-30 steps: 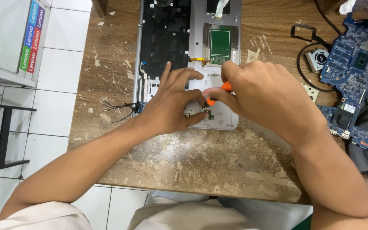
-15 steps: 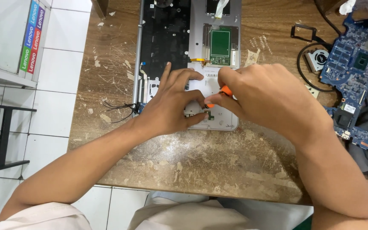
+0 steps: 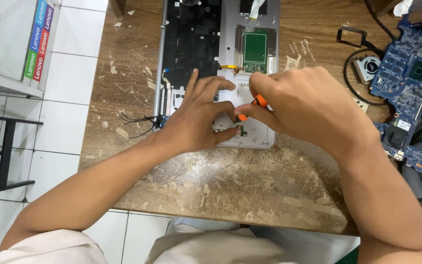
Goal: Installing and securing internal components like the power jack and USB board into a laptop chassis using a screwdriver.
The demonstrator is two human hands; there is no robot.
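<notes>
On the worn wooden desk, the left hand presses flat on the opened laptop shell, fingers released, while just right the right hand pinches an orange-handled screwdriver, tip toward the left fingertips.

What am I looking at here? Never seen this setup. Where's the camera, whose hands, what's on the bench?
There is no machine: one person works with bare hands, and the single camera sits on their head, looking straight down. On a worn wooden table lies an opened laptop shell, silver, with the black underside of its keyboard and a small green board showing. The left hand rests flat on the shell's near edge. The right hand pinches a small orange-handled tool, probably a screwdriver, its tip hidden between the hands. At the right edge lie a blue circuit board and a small fan with a black cable. The floor is white tile.
</notes>
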